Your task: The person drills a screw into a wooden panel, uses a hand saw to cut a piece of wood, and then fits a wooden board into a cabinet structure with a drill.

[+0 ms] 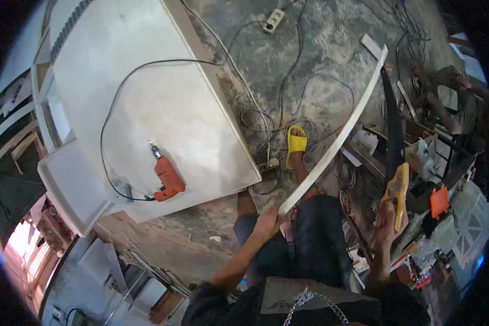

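Observation:
My left hand is closed round the near end of a long, narrow white wooden strip, which slants away up to the right. In my right hand is a hand saw with a yellow handle and a dark blade. The blade points away from me, its tip close to the strip's far end; whether the two touch I cannot tell. A small white offcut-like piece shows beside that far end. My legs are below the strip, with a yellow slipper on one foot.
On a large white panel at left lies a red corded drill, its cable looping over the panel. Cables and a power strip lie on the concrete floor. Wooden boxes, an orange object and clutter crowd the right.

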`<move>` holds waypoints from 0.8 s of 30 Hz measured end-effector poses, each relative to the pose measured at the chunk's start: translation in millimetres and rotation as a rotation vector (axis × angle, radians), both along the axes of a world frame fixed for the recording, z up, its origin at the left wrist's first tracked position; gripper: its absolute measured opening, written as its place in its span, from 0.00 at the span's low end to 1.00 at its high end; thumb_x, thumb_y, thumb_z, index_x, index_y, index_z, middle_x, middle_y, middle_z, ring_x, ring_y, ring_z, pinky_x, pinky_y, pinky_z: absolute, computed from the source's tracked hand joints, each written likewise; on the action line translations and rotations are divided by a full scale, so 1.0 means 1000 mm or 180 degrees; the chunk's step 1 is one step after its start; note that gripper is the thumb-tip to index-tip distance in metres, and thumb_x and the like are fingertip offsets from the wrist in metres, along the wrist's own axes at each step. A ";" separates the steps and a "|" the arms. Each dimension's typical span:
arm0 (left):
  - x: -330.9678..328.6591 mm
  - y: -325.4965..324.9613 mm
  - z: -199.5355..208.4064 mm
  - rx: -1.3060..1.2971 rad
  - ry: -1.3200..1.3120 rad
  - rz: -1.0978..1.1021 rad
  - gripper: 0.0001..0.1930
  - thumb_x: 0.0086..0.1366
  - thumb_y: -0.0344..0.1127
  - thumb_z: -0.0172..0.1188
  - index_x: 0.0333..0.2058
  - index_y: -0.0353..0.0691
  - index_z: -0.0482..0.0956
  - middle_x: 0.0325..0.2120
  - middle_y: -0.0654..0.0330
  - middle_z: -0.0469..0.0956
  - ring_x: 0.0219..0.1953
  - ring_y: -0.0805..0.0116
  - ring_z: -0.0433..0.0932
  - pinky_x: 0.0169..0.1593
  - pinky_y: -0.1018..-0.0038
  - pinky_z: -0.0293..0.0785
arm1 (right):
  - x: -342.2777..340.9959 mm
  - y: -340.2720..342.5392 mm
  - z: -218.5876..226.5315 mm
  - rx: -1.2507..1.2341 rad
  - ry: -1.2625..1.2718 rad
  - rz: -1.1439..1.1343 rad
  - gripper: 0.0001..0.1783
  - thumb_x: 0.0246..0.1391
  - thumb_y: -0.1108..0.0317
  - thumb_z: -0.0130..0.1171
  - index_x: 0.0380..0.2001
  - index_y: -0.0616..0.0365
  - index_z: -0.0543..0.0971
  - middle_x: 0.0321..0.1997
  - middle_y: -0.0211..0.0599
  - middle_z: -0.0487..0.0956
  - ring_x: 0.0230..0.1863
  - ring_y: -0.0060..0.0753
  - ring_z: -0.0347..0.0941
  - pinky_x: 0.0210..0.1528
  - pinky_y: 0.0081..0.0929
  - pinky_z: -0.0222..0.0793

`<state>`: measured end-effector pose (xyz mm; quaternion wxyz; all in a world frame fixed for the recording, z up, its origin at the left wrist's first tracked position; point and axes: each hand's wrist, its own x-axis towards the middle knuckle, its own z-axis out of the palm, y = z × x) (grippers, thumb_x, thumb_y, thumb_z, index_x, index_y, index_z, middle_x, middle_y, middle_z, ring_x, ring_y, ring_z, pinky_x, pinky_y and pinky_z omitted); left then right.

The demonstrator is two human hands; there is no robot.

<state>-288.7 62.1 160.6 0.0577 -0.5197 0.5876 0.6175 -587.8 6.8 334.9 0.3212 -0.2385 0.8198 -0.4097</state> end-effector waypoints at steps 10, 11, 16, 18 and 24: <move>0.100 0.034 0.087 -0.0549 -0.0421 0.2089 0.14 0.62 0.38 0.49 0.37 0.31 0.68 0.20 0.52 0.73 0.22 0.63 0.76 0.26 0.68 0.70 | 0.056 -0.017 0.042 -0.0899 0.0024 0.0346 0.08 0.53 0.67 0.50 0.30 0.62 0.69 0.12 0.21 0.60 0.10 0.11 0.51 0.11 0.14 0.46; 0.102 0.029 0.082 -0.0605 -0.0438 0.2128 0.14 0.62 0.38 0.49 0.37 0.31 0.68 0.20 0.52 0.73 0.22 0.63 0.76 0.26 0.68 0.70 | 0.062 -0.018 0.039 -0.0913 0.0119 0.0904 0.09 0.52 0.66 0.51 0.31 0.62 0.69 0.14 0.21 0.62 0.12 0.10 0.53 0.13 0.13 0.47; 0.101 0.002 0.068 -0.1226 -0.0164 0.3486 0.14 0.62 0.40 0.50 0.34 0.31 0.70 0.18 0.56 0.74 0.19 0.70 0.75 0.22 0.73 0.69 | 0.109 -0.023 0.018 -0.0699 0.0167 0.1528 0.09 0.50 0.67 0.54 0.30 0.64 0.72 0.18 0.21 0.65 0.19 0.11 0.57 0.20 0.14 0.54; 0.111 0.015 0.055 -0.1188 -0.0277 0.3716 0.14 0.62 0.40 0.51 0.34 0.31 0.70 0.19 0.55 0.74 0.19 0.71 0.75 0.22 0.74 0.70 | 0.125 -0.017 0.010 -0.0097 -0.0205 0.1563 0.10 0.50 0.67 0.54 0.29 0.64 0.71 0.18 0.22 0.65 0.19 0.12 0.58 0.20 0.15 0.55; 0.140 -0.024 0.048 -0.1792 -0.0505 0.3671 0.17 0.60 0.39 0.53 0.41 0.29 0.70 0.28 0.53 0.76 0.35 0.55 0.75 0.40 0.67 0.68 | 0.162 -0.020 -0.011 0.0142 0.0107 0.2173 0.12 0.49 0.65 0.57 0.25 0.64 0.71 0.14 0.26 0.65 0.17 0.13 0.58 0.18 0.18 0.57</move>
